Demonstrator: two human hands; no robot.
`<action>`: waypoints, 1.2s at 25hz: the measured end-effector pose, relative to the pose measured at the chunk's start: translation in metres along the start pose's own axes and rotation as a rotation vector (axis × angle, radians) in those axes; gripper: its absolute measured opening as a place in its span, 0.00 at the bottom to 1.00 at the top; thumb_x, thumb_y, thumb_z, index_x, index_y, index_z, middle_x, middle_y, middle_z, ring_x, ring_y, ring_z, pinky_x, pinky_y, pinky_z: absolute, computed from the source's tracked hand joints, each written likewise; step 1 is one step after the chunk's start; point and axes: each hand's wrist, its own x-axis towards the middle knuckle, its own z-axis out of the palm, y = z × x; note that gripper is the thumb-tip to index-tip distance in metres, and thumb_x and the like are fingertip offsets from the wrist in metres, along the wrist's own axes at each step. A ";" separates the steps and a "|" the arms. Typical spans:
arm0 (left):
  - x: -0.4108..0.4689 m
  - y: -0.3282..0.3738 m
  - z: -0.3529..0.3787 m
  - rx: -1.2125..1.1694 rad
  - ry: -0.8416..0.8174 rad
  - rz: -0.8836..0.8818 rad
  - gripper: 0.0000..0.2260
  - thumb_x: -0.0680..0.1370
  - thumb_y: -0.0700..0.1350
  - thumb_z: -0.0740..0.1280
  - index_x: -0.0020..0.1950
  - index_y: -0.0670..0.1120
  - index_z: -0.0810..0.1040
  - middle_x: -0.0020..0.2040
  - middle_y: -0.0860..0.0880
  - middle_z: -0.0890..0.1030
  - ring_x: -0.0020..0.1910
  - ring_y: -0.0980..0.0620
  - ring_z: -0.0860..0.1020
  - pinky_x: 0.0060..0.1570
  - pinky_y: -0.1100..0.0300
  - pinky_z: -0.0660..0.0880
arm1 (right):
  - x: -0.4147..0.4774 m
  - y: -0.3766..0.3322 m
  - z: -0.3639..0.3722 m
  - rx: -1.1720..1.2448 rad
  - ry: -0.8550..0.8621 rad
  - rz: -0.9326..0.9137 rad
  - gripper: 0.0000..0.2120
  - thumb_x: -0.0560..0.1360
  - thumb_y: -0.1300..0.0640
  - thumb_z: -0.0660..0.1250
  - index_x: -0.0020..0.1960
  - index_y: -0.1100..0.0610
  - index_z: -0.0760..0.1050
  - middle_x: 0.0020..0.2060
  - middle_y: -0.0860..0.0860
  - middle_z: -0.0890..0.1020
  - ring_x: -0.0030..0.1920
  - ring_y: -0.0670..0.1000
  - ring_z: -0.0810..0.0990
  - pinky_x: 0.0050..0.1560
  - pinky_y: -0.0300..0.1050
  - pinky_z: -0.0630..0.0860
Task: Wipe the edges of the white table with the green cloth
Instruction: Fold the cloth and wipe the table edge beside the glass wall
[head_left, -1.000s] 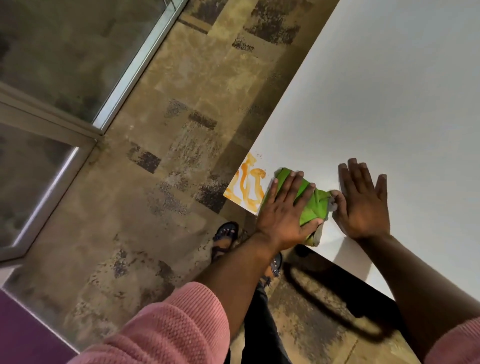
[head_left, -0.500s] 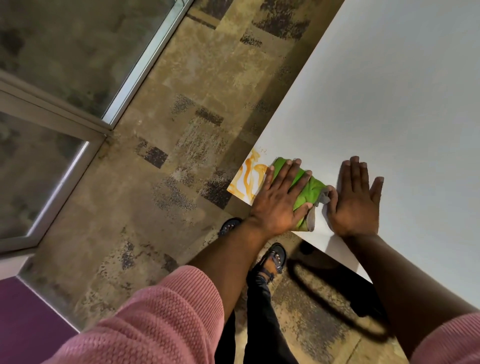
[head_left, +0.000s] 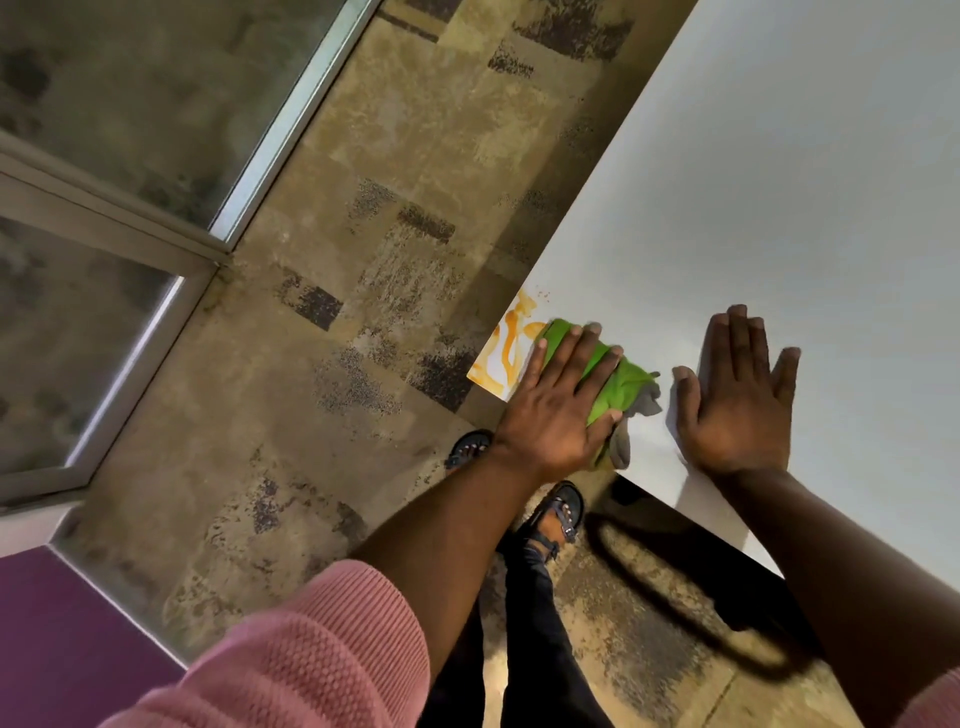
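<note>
Both lie flat, fingers straight, on the table (head_left: 779, 182): our left hand (head_left: 556, 410) presses the cloth (head_left: 626, 382) at the near-left corner, our right hand (head_left: 737, 400) rests beside it, so we judge the corner wipe calls next for sliding left over the orange stain (head_left: 506, 348).

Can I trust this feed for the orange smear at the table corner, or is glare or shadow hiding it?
Head view: the orange smear is evenly lit, with no glare on the white table; the green cloth under the left hand meets its right side; only a faint shadow lies beside the right hand; the picture is tilted and slightly soft.
</note>
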 end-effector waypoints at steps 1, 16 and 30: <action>0.011 0.000 -0.005 0.007 -0.007 0.004 0.32 0.84 0.60 0.53 0.85 0.48 0.53 0.86 0.44 0.48 0.85 0.45 0.44 0.81 0.41 0.45 | -0.001 0.000 0.000 -0.007 0.009 -0.004 0.34 0.85 0.42 0.46 0.84 0.61 0.51 0.84 0.59 0.54 0.85 0.59 0.51 0.82 0.68 0.46; -0.004 -0.025 -0.009 0.018 -0.078 0.029 0.32 0.84 0.60 0.50 0.85 0.49 0.48 0.86 0.45 0.43 0.84 0.47 0.39 0.82 0.42 0.44 | 0.000 -0.004 0.002 -0.041 0.013 0.007 0.34 0.85 0.43 0.45 0.85 0.60 0.50 0.85 0.58 0.53 0.85 0.58 0.50 0.82 0.68 0.45; -0.007 -0.034 -0.008 0.009 -0.040 0.051 0.32 0.85 0.60 0.53 0.85 0.47 0.49 0.86 0.45 0.45 0.84 0.47 0.42 0.82 0.41 0.47 | -0.003 -0.044 0.010 -0.010 -0.035 -0.086 0.32 0.84 0.44 0.45 0.85 0.55 0.50 0.85 0.53 0.52 0.85 0.53 0.48 0.83 0.61 0.41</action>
